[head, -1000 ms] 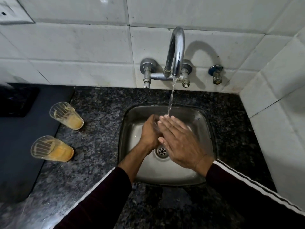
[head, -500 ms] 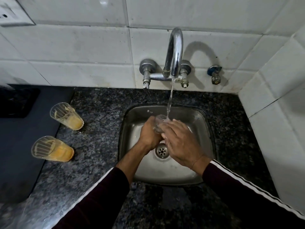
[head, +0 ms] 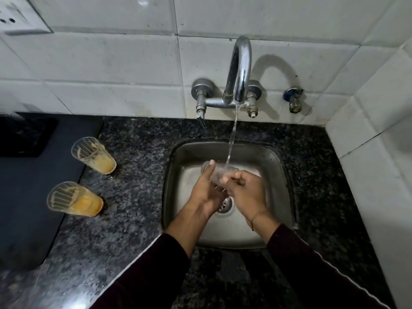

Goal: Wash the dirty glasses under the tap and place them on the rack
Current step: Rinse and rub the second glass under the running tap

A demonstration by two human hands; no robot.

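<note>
Left grip: my left hand [head: 204,189] curled round the glass [head: 217,172], thumb up along its side.
Right grip: my right hand [head: 246,191] pinched the same glass, fingers curled on its right side.
Glass: held over the sink [head: 281,175], under the stream from the tap [head: 239,70].
Dirty glasses: far glass [head: 93,155] and near glass [head: 74,199] stood near the worktop's [head: 138,157] left edge, both orange-stained.

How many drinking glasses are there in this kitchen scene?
3: one glass under the tap, held by both hands over the sink; a far dirty glass and a near dirty glass on the counter.
</note>
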